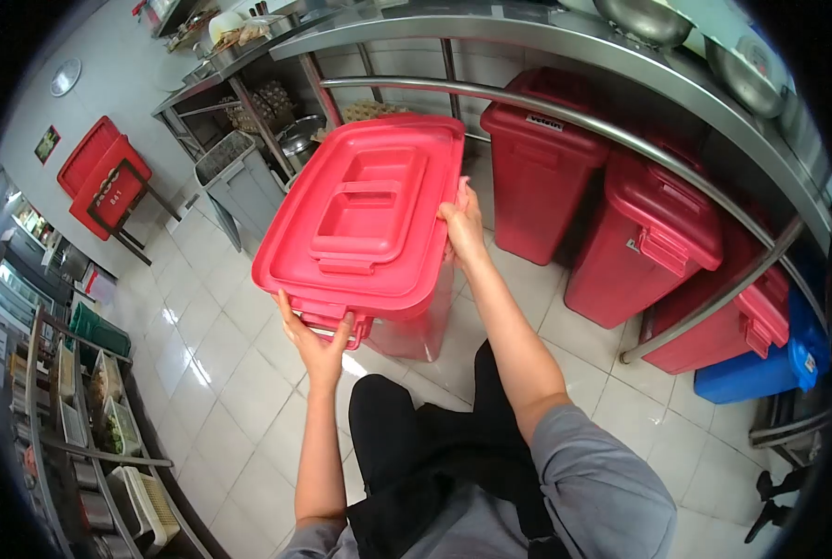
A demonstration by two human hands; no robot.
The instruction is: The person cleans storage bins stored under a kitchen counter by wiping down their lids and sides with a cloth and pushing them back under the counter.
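A large red lidded bin (pixel 369 210) stands on the tiled floor in front of me, its lid on top. My left hand (pixel 318 345) grips the bin's near left edge by the handle, thumb on one side and fingers on the other. Along the right side, my right hand (pixel 462 224) holds the rim, with the thumb on top and the other fingers partly hidden below it.
More red bins (pixel 551 168) and a blue bin (pixel 760 368) stand under a steel counter (pixel 527 37) at the right. A grey bin (pixel 248 186) is beyond the red one. Red folding chairs (pixel 108 186) lean at the left wall; a rack (pixel 99 447) holds baskets.
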